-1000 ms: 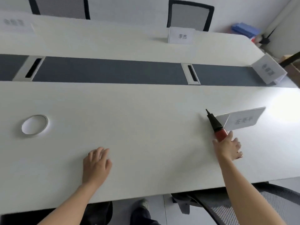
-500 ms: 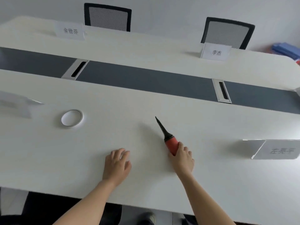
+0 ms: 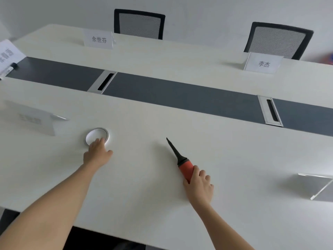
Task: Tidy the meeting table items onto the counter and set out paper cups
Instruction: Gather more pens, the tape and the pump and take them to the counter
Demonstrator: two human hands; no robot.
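My right hand grips the red body of a small hand pump, whose long black nozzle points up and left over the white meeting table. A white tape roll lies flat on the table to the left. My left hand lies palm down at the roll's near rim, its fingertips touching or overlapping the edge, with nothing gripped.
Clear name-card stands are around: one at near left, one at near right, two across the table. A marker lies at far left. Two cable hatches sit in the dark centre strip. Mesh chairs stand behind.
The view swung left. My right hand carried the pump leftward away from the right name card. My left hand reached forward and left to the tape roll.
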